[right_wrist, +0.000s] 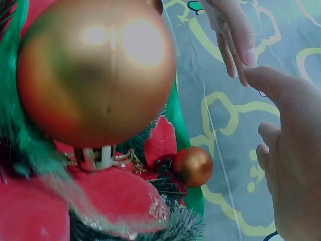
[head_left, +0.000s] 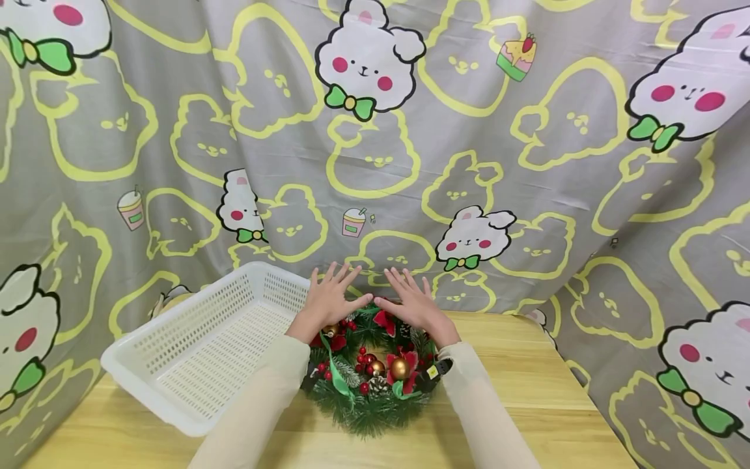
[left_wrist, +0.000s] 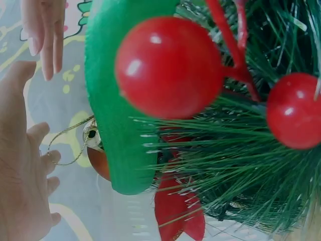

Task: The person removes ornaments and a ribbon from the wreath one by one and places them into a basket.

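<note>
A green Christmas wreath [head_left: 375, 417] lies on the wooden table, trimmed with red berries [left_wrist: 170, 68], gold baubles [right_wrist: 98, 70], red flowers, a pinecone and green ribbon [left_wrist: 125, 100]. Over its far left side is my left hand [head_left: 329, 301], fingers spread and pointing away from me. My right hand [head_left: 415, 306] mirrors it over the far right side, with the two thumbs close together. Nothing is held in either hand. In the wrist views, the left hand [left_wrist: 25, 165] and right hand [right_wrist: 301, 155] appear beside the decorations, apart from them.
A white perforated plastic basket [head_left: 170, 397] stands left of the wreath, close to my left forearm. The table [head_left: 539, 404] extends to the right. Behind and around it hangs a grey curtain [head_left: 387, 150] with yellow outlines and cartoon animals.
</note>
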A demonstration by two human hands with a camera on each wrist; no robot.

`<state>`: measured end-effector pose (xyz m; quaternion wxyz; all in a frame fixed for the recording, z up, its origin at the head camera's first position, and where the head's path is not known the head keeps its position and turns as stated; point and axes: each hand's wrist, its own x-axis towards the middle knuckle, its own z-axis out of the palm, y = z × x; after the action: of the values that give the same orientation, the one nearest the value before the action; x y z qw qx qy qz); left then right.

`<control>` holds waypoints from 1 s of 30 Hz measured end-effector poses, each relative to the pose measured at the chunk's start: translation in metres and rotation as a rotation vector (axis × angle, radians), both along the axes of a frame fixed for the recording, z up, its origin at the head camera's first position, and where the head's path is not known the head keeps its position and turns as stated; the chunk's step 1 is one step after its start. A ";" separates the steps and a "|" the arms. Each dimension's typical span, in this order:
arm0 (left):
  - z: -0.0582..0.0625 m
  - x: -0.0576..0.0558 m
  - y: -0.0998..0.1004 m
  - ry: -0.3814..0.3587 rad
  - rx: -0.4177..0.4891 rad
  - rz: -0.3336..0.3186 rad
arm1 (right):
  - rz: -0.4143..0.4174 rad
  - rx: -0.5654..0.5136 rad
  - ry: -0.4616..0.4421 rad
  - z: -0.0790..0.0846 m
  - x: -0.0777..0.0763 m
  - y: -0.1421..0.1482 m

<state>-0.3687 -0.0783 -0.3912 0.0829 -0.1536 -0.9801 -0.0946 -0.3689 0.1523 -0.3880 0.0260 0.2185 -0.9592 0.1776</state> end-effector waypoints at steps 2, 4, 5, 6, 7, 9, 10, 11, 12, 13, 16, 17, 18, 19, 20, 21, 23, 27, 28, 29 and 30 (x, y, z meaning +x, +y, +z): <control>0.001 0.000 0.000 -0.010 0.003 -0.001 | 0.008 0.003 0.002 0.000 -0.001 0.001; 0.001 0.000 -0.001 -0.016 0.012 -0.006 | 0.020 -0.003 -0.001 0.000 0.000 0.002; 0.002 0.000 -0.001 -0.019 0.016 -0.009 | 0.024 -0.004 -0.003 0.001 0.000 0.002; 0.003 0.000 -0.001 -0.020 0.021 -0.013 | 0.027 -0.007 -0.004 0.002 0.001 0.003; 0.004 0.000 -0.001 -0.020 0.022 -0.015 | 0.031 -0.006 -0.005 0.003 0.001 0.004; 0.006 -0.001 -0.002 -0.011 0.019 -0.018 | 0.040 -0.014 -0.005 0.005 0.002 0.006; 0.007 -0.001 -0.002 -0.006 0.014 -0.020 | 0.046 -0.015 -0.001 0.006 0.003 0.007; 0.008 -0.002 -0.002 0.003 0.011 -0.025 | 0.053 -0.020 0.001 0.007 0.003 0.009; 0.010 -0.002 -0.002 0.011 0.009 -0.030 | 0.061 -0.025 0.003 0.008 0.004 0.010; 0.011 -0.003 -0.002 0.019 0.008 -0.036 | 0.069 -0.028 0.005 0.009 0.004 0.012; 0.016 -0.003 -0.003 0.027 0.021 -0.059 | 0.100 -0.025 0.014 0.010 0.005 0.017; 0.017 -0.003 -0.004 0.027 0.028 -0.068 | 0.110 -0.022 0.014 0.011 0.005 0.019; 0.019 -0.002 -0.004 0.024 0.031 -0.073 | 0.123 -0.022 0.018 0.011 0.006 0.020; 0.020 -0.002 -0.005 0.022 0.036 -0.080 | 0.138 -0.023 0.021 0.011 0.006 0.022; 0.021 -0.002 -0.005 0.019 0.039 -0.087 | 0.150 -0.020 0.024 0.012 0.007 0.024; 0.022 -0.003 -0.006 0.018 0.038 -0.093 | 0.161 -0.022 0.024 0.012 0.007 0.025; 0.024 -0.003 -0.006 0.018 0.031 -0.106 | 0.183 -0.027 0.032 0.012 0.009 0.029; 0.028 -0.003 -0.006 0.020 0.031 -0.145 | 0.217 -0.043 0.038 0.011 0.013 0.037; 0.029 -0.003 -0.006 0.022 0.031 -0.155 | 0.226 -0.046 0.039 0.011 0.014 0.039; 0.030 -0.003 -0.006 0.025 0.030 -0.164 | 0.237 -0.052 0.041 0.010 0.015 0.041; 0.031 -0.002 -0.006 0.028 0.029 -0.174 | 0.244 -0.048 0.041 0.009 0.016 0.043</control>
<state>-0.3707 -0.0843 -0.3604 0.0903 -0.2381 -0.9604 -0.1134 -0.3529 0.1953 -0.3788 0.0291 0.3365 -0.9202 0.1978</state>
